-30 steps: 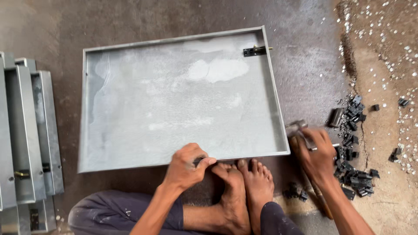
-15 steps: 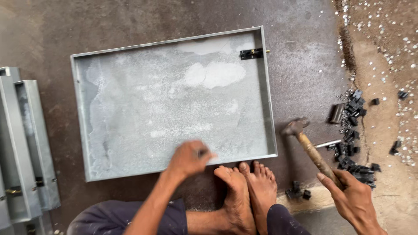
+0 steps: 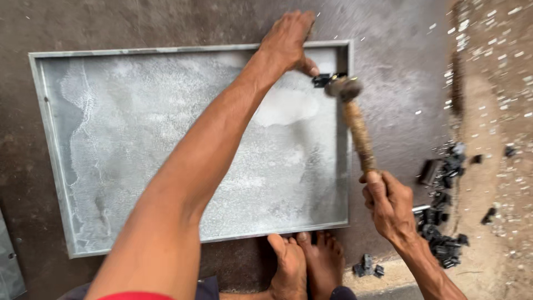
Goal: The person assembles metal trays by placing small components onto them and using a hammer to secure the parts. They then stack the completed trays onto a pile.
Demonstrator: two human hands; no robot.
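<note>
Gripping a wooden-handled hammer (image 3: 351,119) low on its shaft, the right hand (image 3: 388,203) holds the head just beside a black clip (image 3: 322,80) at the tray's (image 3: 50,144) far right corner. The left hand (image 3: 288,39) is spread over the far rim there, thumb next to the clip, pressing rather than grasping. Bare feet (image 3: 305,266) brace the near rim. More clips (image 3: 444,222) lie on the floor to the right. Risk: a glancing blow would catch the thumb; the low grip weakens control.

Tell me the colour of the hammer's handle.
The hammer handle is brown wood with a mottled surface, seen in the head view.
</note>
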